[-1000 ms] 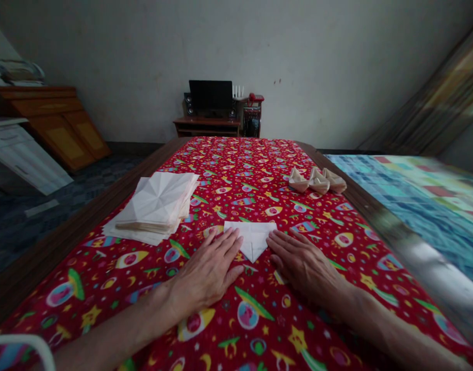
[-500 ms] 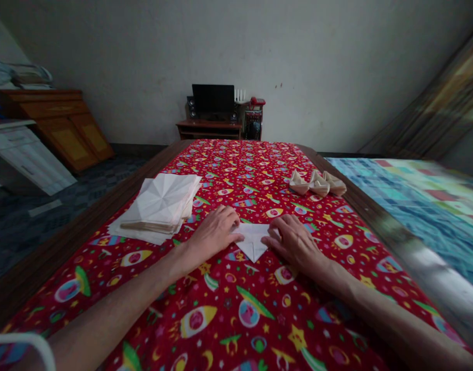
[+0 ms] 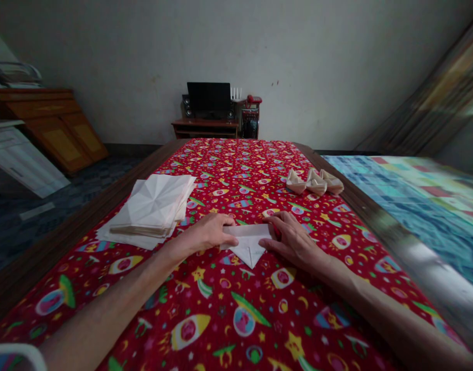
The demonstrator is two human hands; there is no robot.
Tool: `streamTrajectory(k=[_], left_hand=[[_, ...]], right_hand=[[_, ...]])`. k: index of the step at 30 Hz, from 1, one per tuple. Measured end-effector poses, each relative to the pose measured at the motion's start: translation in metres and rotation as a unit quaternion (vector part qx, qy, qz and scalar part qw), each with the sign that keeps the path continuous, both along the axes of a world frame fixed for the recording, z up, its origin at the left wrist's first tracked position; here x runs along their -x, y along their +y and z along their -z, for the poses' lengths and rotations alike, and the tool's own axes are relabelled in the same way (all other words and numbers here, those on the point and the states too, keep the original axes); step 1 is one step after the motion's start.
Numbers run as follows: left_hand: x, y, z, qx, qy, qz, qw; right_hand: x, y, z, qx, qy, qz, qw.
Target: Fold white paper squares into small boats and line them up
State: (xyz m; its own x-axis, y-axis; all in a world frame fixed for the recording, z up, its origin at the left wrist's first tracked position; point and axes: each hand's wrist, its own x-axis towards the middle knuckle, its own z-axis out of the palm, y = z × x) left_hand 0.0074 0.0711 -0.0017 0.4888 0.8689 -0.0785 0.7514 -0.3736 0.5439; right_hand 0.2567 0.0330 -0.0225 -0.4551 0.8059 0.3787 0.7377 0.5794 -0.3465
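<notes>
A small folded sheet of white paper (image 3: 250,241) lies on the red patterned tablecloth, its pointed end towards me. My left hand (image 3: 215,232) grips its left end, thumb on the near face and fingers curled over the far edge. At the other end, my right hand (image 3: 288,237) pinches the paper in the same way. The far edge looks slightly raised between the hands. Left of them rests a stack of creased paper sheets (image 3: 155,203). Several folded paper boats (image 3: 316,183) stand in a row to the right.
The tablecloth (image 3: 221,299) covers a dark wooden table with its edge (image 3: 360,206) showing at the right. Behind it are a monitor (image 3: 209,98) on a desk and a red telephone (image 3: 254,100). A bed (image 3: 406,196) lies to the right, wooden cabinets (image 3: 62,129) to the left.
Both hands have gone from lying flat beside the folded paper to gripping its two ends. Its far edge has come up slightly. The stack and the paper boats stay put.
</notes>
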Motion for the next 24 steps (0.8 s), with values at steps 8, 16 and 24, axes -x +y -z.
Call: streamTrajectory(k=[8,16,24], left_hand=[[0.002,-0.009,-0.001,0.069,-0.079,-0.017,0.994],[-0.007,-0.026,-0.015,-0.274,-0.162,-0.002,0.948],[-0.003,-0.040,-0.013,-0.436,-0.015,0.103,0.894]], right_hand=[[0.005,0.005,-0.009,0.116,0.042,0.040,0.992],[0.005,-0.006,-0.032,-0.030,0.096,-0.036,0.994],[0.001,-0.020,-0.035,-0.216,-0.148,-0.104,0.959]])
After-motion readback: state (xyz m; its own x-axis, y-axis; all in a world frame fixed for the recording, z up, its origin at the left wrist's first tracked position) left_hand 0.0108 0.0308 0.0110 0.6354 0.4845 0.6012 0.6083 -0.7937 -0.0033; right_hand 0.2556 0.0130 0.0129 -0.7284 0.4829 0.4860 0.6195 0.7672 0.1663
